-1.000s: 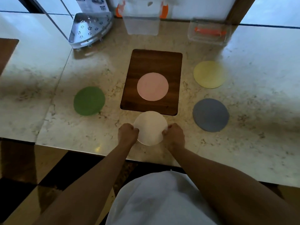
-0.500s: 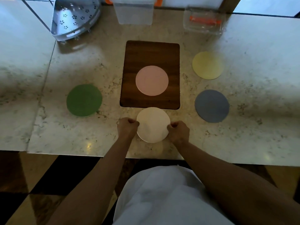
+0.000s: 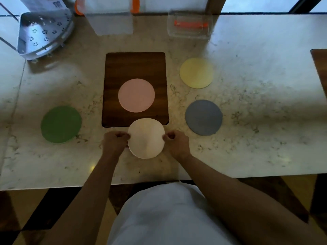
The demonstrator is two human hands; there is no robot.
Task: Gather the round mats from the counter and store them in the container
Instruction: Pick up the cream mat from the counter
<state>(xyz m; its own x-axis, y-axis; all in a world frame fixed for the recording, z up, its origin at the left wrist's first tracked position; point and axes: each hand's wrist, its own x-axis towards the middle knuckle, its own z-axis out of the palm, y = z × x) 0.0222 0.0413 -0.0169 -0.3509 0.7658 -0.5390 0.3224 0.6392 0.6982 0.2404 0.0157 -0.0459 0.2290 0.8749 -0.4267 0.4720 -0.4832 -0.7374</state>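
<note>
Left hand [image 3: 115, 142] and right hand [image 3: 177, 144] pinch opposite rims of the cream mat [image 3: 146, 138] at the worktop's [image 3: 265, 138] near edge, likely to lift it flat toward the clear container [image 3: 113, 22] behind

One round mat [image 3: 136, 95] lies on the board [image 3: 113, 71] mid-counter [image 3: 265, 121], with two mats [image 3: 196, 73] to its right, one [image 3: 61, 124] to its left, and one [image 3: 146, 138] overlapping its front edge.

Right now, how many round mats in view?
5: cream mat pinched by left hand and right hand; pink on the board; green left; yellow and grey right. None visibly hidden.
</note>
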